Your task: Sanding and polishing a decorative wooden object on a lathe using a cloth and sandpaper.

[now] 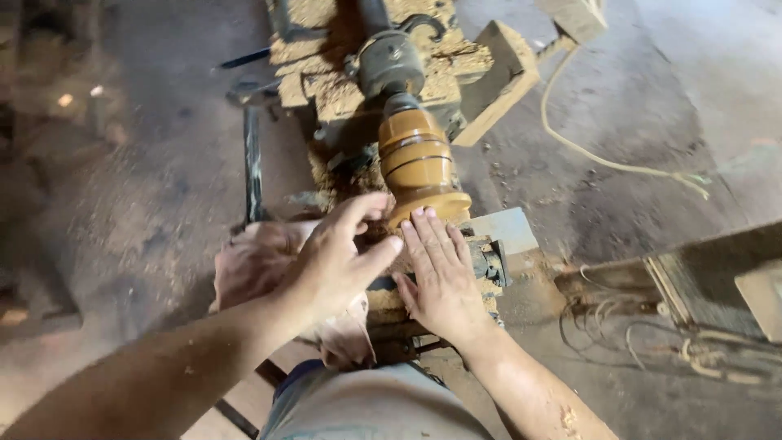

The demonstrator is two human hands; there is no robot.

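A turned wooden piece (417, 163), glossy orange-brown with grooved bands, sits mounted on a lathe (391, 61) above a sawdust-caked bed. The left hand (330, 261) and right hand (440, 273) rest open at its flared base, fingers spread, clamped on nothing. The wood looks hard, stiff and smooth, likely slick; the wide rim seems the surest hold. A crumpled cloth (252, 261) appears to lie under the left hand.

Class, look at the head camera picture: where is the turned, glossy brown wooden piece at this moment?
The turned wooden piece sits top centre, mounted on the sawdust-covered lathe, just beyond the fingertips of the left hand and right hand.
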